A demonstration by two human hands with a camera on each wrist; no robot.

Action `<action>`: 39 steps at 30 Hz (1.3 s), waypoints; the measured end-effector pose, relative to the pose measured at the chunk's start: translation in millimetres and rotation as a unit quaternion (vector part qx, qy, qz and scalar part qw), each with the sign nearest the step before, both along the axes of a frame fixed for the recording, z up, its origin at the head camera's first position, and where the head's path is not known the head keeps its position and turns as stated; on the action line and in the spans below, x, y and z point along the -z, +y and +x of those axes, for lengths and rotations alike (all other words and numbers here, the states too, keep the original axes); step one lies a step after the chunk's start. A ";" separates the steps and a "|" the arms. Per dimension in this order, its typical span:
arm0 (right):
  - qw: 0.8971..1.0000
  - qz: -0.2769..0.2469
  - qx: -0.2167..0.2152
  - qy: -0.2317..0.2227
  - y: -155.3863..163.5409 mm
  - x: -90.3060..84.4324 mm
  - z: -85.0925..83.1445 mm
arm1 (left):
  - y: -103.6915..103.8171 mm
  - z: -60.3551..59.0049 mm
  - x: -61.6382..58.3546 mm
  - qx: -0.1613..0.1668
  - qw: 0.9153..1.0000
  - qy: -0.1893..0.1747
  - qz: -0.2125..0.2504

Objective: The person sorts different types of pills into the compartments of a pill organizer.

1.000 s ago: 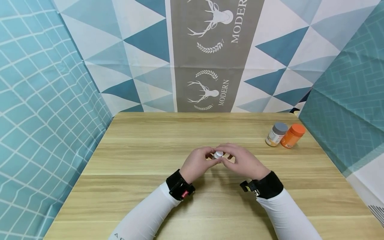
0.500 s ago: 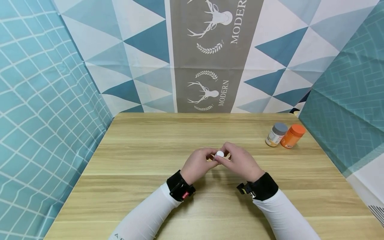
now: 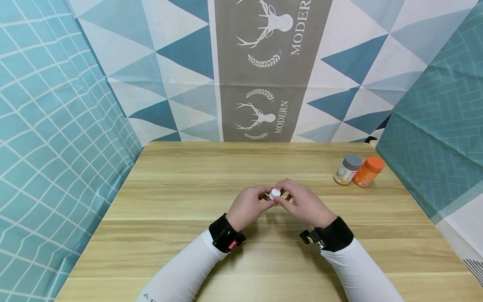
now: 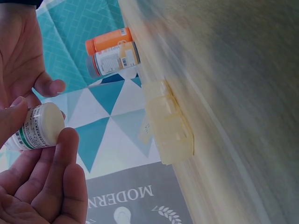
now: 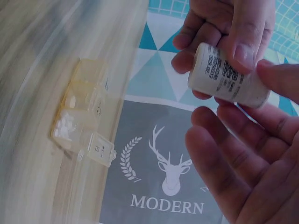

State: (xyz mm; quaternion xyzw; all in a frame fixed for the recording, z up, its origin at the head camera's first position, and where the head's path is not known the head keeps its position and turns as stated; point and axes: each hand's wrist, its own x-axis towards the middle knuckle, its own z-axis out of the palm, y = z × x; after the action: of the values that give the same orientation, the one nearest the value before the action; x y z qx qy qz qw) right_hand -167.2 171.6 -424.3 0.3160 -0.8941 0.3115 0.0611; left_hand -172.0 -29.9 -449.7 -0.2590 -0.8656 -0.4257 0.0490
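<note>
A small white pill bottle (image 5: 217, 74) with printed labelling is held above the table between both hands. My left hand (image 3: 246, 207) grips its body, the thumb on one side and the fingers on the other. Around the white cap (image 3: 276, 192) curl the thumb and forefinger of my right hand (image 3: 307, 205). In the right wrist view that hand's other fingers spread beside the bottle. Below stands a clear yellow pill organizer (image 5: 77, 105) with several compartments; white tablets (image 5: 65, 125) lie inside and one lid (image 5: 101, 150) hangs open. The hands hide the organizer in the head view.
At the back right of the wooden table (image 3: 181, 180) stand a grey-capped jar (image 3: 346, 171) and an orange jar (image 3: 367, 172), side by side. Patterned cloth (image 3: 181, 63) hangs behind the table and along both sides.
My right hand has turned around the cap, swinging left at first and then back slightly right. The left hand has stayed nearly still with the bottle.
</note>
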 end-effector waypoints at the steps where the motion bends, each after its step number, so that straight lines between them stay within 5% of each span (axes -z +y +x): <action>1: 1.000 -0.001 0.002 0.000 -0.9 0.2 0.1 | -0.4 0.0 0.2 -0.003 1.000 -0.001 0.001; 13: 0.999 -0.021 0.028 -0.025 -5.8 5.9 -1.0 | -9.2 4.1 -4.3 -0.003 1.000 -0.026 -0.013; 19: 0.995 -0.006 0.081 -0.057 23.0 19.0 -4.7 | -22.0 7.4 -6.7 -0.029 0.992 -0.006 -0.121; 24: 0.987 0.024 0.138 -0.074 85.6 28.1 -15.7 | -35.3 5.4 -0.1 -0.050 0.970 0.040 -0.233; 30: 0.970 0.087 0.212 -0.082 181.1 33.4 -29.9 | -47.1 5.5 1.1 -0.067 0.951 0.062 -0.297; 39: 0.918 0.153 0.341 -0.133 279.2 24.2 -46.2 | -48.7 7.8 1.1 -0.072 0.947 0.052 -0.309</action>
State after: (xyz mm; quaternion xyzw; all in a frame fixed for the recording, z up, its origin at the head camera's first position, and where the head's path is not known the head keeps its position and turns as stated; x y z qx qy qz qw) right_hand -213.3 450.8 -448.4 -0.0471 -0.9843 0.1698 -0.0047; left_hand -164.2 -78.6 -450.9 -0.2197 -0.9673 -0.1192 0.0420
